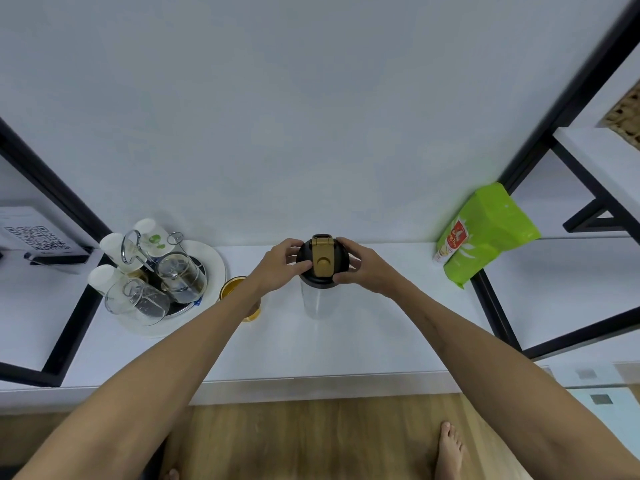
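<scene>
Head view: left hand (282, 263) and right hand (360, 268) grip upright bottle's (317, 301) lid (322, 261).

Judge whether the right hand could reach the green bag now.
Probably yes, once it lets go: the right hand grips the bottle lid, and nothing stands between it and the green bag.

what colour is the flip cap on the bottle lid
Gold, on a black lid; the flip cap shows best in the head view, between both hands.
</scene>
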